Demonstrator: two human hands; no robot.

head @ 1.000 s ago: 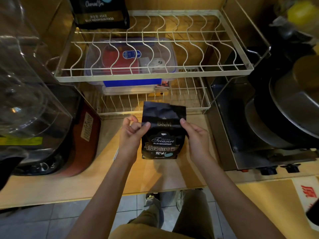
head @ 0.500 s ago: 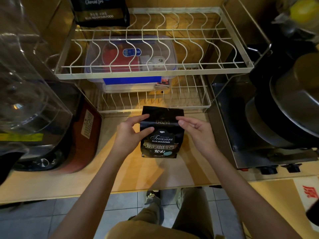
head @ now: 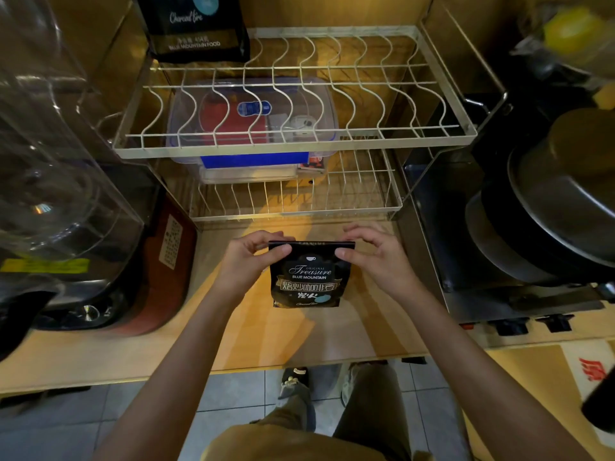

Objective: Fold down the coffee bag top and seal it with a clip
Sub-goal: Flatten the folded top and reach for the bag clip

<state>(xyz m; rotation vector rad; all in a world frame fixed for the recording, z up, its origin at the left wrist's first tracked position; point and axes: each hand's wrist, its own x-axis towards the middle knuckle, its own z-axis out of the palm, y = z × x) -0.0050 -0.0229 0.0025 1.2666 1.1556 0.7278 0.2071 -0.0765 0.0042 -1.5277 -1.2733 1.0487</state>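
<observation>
Now both forearms reach forward over the wooden counter point(head: 139, 354), wrists slightly raised, and meet at the top of the black coffee bag point(head: 307, 277). The left hand point(head: 248, 261) curls over the bag's upper left corner, thumb pressed on the front face and fingers wrapped behind the folded edge, closed in a pinch on it. The right hand point(head: 376, 256) mirrors this at the upper right corner, thumb on the front, fingers arched over the top and gripping it. Between the two hands the bag's top runs as a flat, straight fold. The bag stands upright with its base on the counter, label facing the camera, just in front of the lower tier of the wire dish rack point(head: 293, 141).
</observation>
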